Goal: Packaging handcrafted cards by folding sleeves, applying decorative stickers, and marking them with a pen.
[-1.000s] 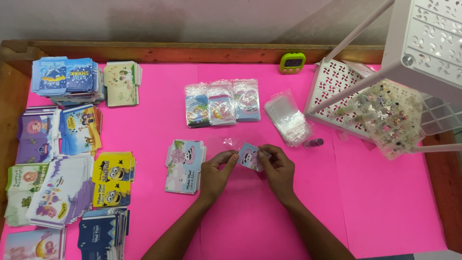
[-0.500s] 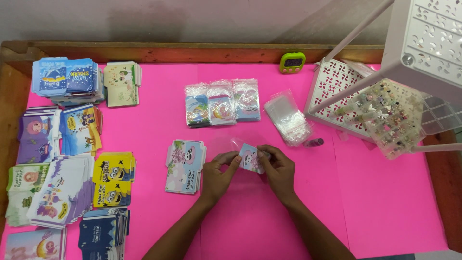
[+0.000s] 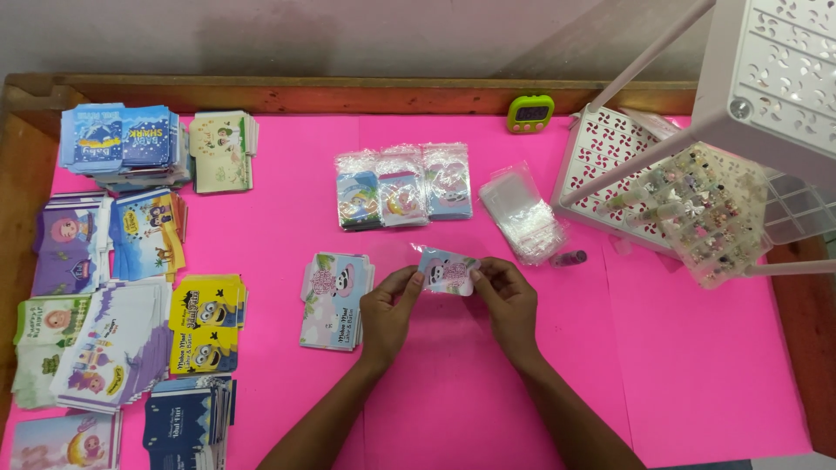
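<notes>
Both my hands hold one small printed card in a clear plastic sleeve [image 3: 447, 270] just above the pink table [image 3: 679, 365]. My left hand [image 3: 387, 315] pinches its left edge and my right hand [image 3: 508, 306] pinches its right edge. A short stack of matching cards [image 3: 333, 300] lies just left of my left hand. Three sleeved card packs [image 3: 403, 185] sit in a row further back, with a pile of empty clear sleeves [image 3: 522, 213] to their right.
Stacks of printed cards [image 3: 122, 261] in several designs fill the left side. A white perforated rack [image 3: 662, 174] holds a clear box of small trinkets [image 3: 710, 213] at the right. A green timer [image 3: 530, 113] stands at the back edge, and a small dark vial [image 3: 570, 258] lies near the sleeves.
None of the stacks has moved. My hands have stayed in place, with the fingers shifting only slightly on the sleeved card.
</notes>
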